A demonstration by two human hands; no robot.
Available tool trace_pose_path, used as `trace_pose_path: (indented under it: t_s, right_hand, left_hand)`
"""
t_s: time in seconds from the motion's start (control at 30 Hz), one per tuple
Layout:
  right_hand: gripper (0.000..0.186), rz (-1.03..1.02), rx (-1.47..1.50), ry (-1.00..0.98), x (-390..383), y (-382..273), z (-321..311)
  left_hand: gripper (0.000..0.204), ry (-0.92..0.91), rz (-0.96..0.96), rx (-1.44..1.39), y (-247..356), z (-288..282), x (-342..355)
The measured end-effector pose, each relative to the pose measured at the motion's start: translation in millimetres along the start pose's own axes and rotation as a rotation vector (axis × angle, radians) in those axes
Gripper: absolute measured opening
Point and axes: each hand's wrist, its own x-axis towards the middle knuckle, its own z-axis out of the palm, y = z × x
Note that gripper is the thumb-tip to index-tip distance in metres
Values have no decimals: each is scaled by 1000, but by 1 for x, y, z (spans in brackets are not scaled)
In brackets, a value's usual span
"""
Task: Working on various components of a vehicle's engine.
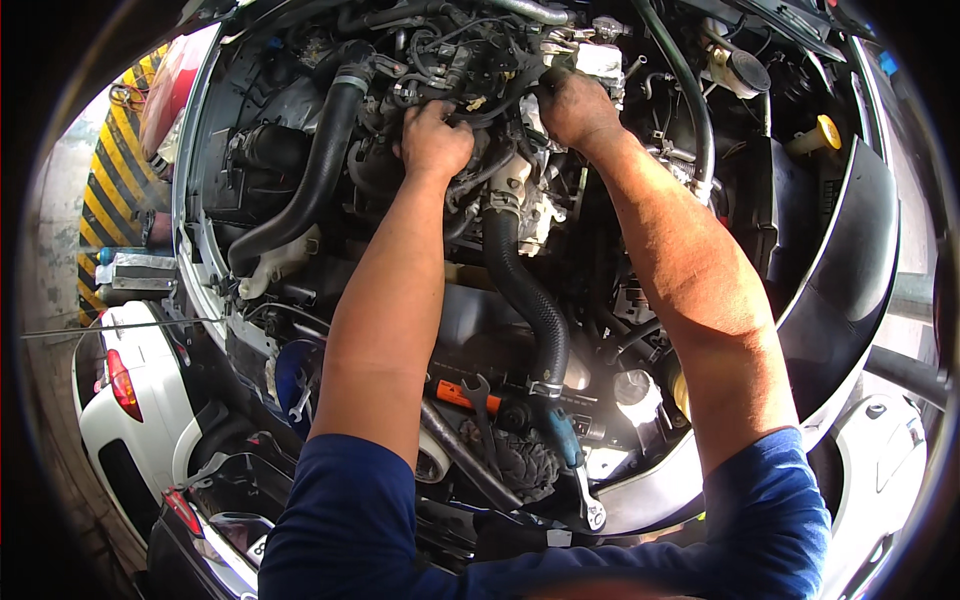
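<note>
Both my hands reach into an open engine bay. My left hand (435, 145), at upper center, has curled fingers among the wiring and small hoses (435, 55); what they hold, if anything, is hidden. My right hand (578, 108) is closed at the back of the engine, beside a pale metal part (598, 62) and a black line, its fingertips out of sight. A large black hose (320, 165) curves down left of my left hand. A second hose (525, 290) runs between my forearms. A blue-handled ratchet (585, 495) and an open-ended wrench (478, 400) lie near the front.
A black fender panel (845, 270) borders the bay on the right. At left are a yellow-and-black striped strip (120, 170) and detached white car body parts with a red lamp (125, 385). A white panel (885, 460) stands at lower right. A yellow cap (828, 132) sits at upper right.
</note>
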Motion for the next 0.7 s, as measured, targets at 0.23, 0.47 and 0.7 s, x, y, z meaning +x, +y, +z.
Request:
trace_pose_path:
  t_s: [0.23,0.47,0.7]
  right_hand:
    - [31,-42,-44,-138,9,-14,-23]
    - [37,-4,-270,-403,13,-20,-35]
    - [25,-70,-197,-521,29,13,-20]
  left_hand:
    - [49,-165,-43,12,9,-11,2]
    - [41,-81,-31,-39,-4,-5,4]
    - [42,3,-35,46,14,4,-1]
